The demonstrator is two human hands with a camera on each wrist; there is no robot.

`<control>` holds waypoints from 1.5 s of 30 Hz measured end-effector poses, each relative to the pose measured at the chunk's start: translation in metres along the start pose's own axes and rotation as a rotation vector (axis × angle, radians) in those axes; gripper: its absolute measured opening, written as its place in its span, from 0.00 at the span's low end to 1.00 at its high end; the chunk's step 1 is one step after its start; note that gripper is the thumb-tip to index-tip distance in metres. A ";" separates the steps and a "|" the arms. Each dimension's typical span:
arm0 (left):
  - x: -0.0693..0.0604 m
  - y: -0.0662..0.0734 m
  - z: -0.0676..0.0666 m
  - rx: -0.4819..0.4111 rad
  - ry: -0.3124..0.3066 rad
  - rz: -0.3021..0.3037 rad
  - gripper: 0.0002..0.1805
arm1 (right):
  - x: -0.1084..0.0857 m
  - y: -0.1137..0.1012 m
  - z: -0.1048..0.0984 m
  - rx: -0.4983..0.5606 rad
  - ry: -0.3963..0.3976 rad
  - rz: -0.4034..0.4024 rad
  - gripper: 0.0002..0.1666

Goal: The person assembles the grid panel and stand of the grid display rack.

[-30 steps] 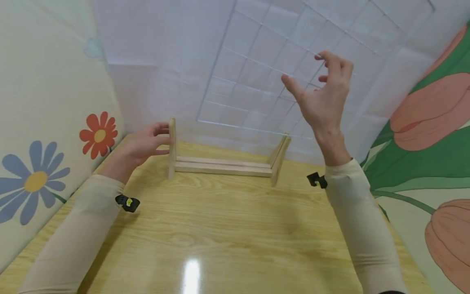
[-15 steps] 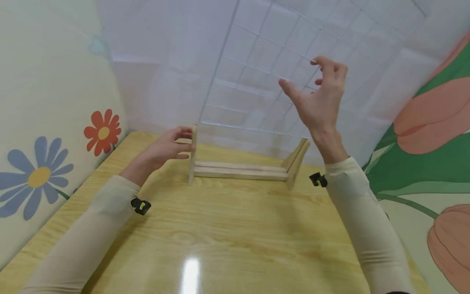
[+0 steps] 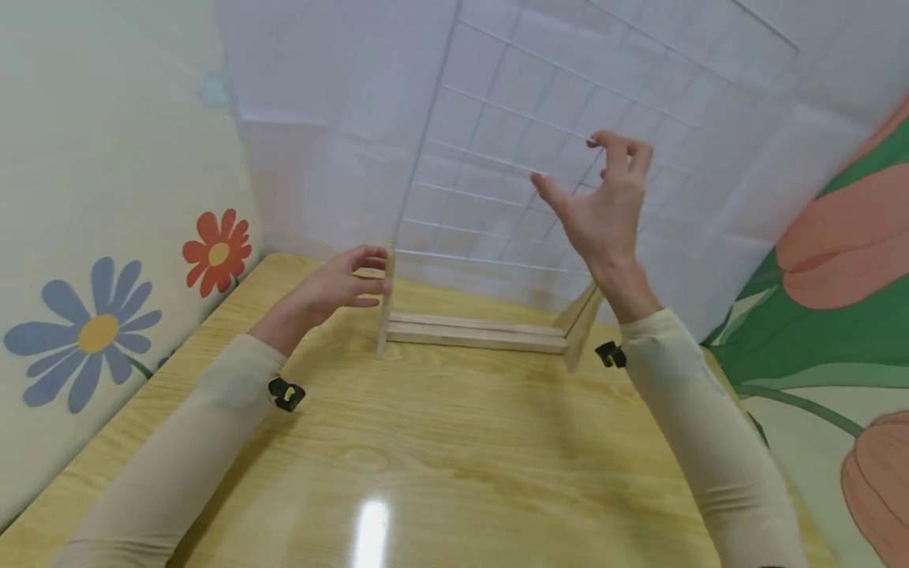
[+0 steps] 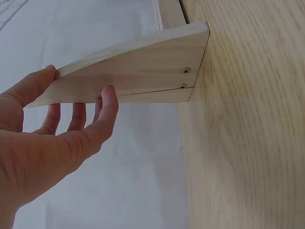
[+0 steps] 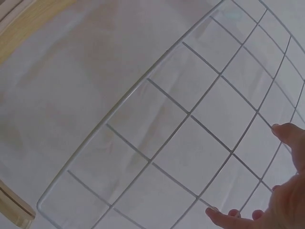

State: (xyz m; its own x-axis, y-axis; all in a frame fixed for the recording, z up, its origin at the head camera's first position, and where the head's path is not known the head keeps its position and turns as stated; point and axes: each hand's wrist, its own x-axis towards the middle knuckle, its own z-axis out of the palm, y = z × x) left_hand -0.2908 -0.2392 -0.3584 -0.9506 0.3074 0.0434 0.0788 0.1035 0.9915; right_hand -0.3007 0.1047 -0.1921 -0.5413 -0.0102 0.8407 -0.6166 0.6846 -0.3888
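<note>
My left hand (image 3: pixel 334 285) pinches the left side panel (image 4: pixel 138 67) of a wooden stand (image 3: pixel 483 335). In the left wrist view, the thumb lies on one edge and fingers bend around the other. Two screw heads show near the panel's base. My right hand (image 3: pixel 605 209) holds a light wire grid panel (image 5: pixel 189 113) by its inner wires, with bent fingers and thumb. It hangs tilted behind and above the stand, its lower edge near the tops of the side panels. In the right wrist view, a small gap separates its corner from a wooden side panel end (image 5: pixel 16 207).
The stand sits on a light wood-grain table (image 3: pixel 440 450). A white sheet (image 3: pixel 305 173) hangs behind. Flower-printed cloth borders the left (image 3: pixel 99 197) and tulip-printed cloth (image 3: pixel 845 260) the right. Black clips (image 3: pixel 286 394) sit at both sleeves.
My left hand and the stand have shifted right. The right hand has come down and a little left with the wire grid panel, whose lower edge is now closer to the stand. The view also shifted.
</note>
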 end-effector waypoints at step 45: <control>0.013 -0.005 0.011 -0.098 -0.046 0.039 0.34 | -0.033 0.034 0.041 -0.133 -0.139 0.242 0.41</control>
State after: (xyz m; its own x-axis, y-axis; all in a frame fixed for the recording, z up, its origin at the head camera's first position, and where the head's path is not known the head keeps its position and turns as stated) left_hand -0.3000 -0.2255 -0.3637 -0.9326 0.3524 0.0784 0.0834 -0.0011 0.9965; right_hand -0.3276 0.0983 -0.2489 -0.7421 0.0715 0.6664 -0.3851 0.7683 -0.5113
